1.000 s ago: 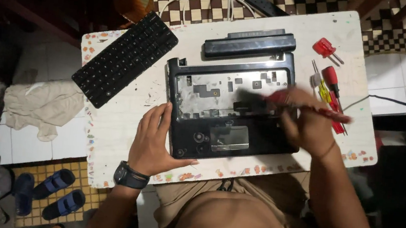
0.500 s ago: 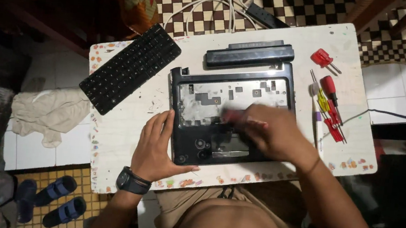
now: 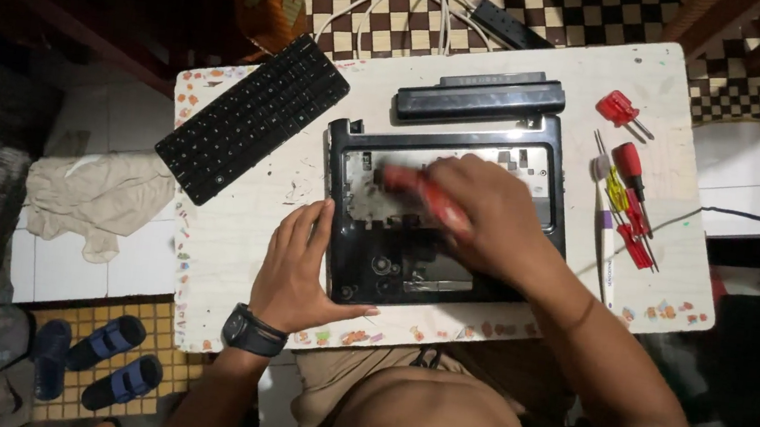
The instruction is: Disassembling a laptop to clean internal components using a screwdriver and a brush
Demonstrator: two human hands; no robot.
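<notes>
Laptop base (image 3: 439,276), black, keyboard removed w/ bare metal tray showing, lies mid-tabletop (image 3: 235,245) in front of the person; left hand (image 3: 299,266) rests flat on the tabletop against its left edge, fingers spread wide, holding nothing, while right hand (image 3: 484,210) has fingers wrapped round a red-handled screwdriver (image 3: 424,199) over the open tray, blurred. Risk, as I judge it: the tip could slip & gouge the board, or a loose screw could roll off, since no dish or container for small parts is in view. Detached keyboard (image 3: 254,116) overhangs the tabletop's left corner & could get knocked off; spare screwdrivers (image 3: 631,198) lie loose at right.
</notes>
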